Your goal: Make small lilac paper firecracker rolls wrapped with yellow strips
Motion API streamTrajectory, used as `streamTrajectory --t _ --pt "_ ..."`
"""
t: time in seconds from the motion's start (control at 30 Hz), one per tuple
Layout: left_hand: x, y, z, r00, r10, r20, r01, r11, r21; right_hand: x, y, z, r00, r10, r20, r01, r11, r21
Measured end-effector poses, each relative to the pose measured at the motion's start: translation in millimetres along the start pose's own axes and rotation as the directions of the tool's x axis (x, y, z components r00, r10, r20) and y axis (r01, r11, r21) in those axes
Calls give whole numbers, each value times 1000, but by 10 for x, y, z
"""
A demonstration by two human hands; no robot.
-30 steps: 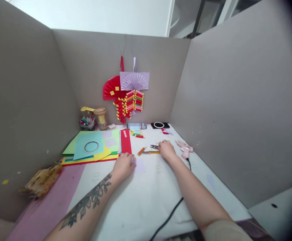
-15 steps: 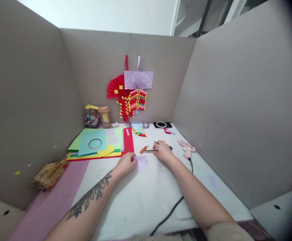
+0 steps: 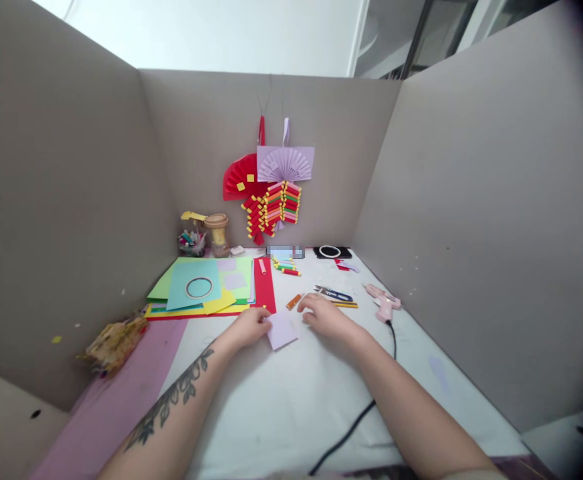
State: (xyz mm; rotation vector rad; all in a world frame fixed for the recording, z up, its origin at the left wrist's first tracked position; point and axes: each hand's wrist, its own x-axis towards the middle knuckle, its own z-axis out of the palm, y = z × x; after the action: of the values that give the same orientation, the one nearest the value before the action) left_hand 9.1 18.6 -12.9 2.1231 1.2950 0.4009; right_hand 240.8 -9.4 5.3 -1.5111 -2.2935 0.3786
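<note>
My left hand [image 3: 252,327] pinches the left edge of a small lilac square of paper [image 3: 282,332], which is tilted above the white tabletop. To the right of the paper, my right hand [image 3: 325,316] hovers with thumb and fingers apart and nothing visible between them. Just beyond its fingertips lies a small orange paper roll [image 3: 294,302]. Behind the right hand rest thread snips with dark blue handles [image 3: 339,294] and a yellow-and-black pencil [image 3: 345,305], partly covered by the hand.
Coloured paper sheets [image 3: 176,275] with a tape roll [image 3: 199,287] lie at left. Small finished paper rolls [image 3: 290,272] and a phone [image 3: 285,253] sit at the back. A pink glue gun [image 3: 384,303] trails a black cable on the right. Paper fan ornaments [image 3: 285,164] hang behind.
My right hand has left the pencil and snips and moved toward the lilac paper. My left hand has lifted and tilted the paper. The view has shifted slightly.
</note>
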Motion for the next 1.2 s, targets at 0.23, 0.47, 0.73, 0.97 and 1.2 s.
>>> streamTrajectory --t 0.23,0.47,0.73,0.97,1.2 --pt "-110 9 -230 992 -15 -125 50 960 277 -138 -378 87 922 -270 279 255 963 91" --pt "-215 -568 -904 921 -183 -344 345 793 502 -236 -497 227 908 -184 377 194 981 12" --pt "-165 -1049 -991 810 -164 -563 454 783 426 -208 -572 271 972 -152 179 136 986 99" --pt "-61 -1139 -856 799 -220 -560 500 760 415 -90 -285 -20 948 140 -285 -146 989 3" --pt "-45 -925 -953 707 -178 -685 362 923 133 18 -33 88 986 98 -136 -124 972 -199"
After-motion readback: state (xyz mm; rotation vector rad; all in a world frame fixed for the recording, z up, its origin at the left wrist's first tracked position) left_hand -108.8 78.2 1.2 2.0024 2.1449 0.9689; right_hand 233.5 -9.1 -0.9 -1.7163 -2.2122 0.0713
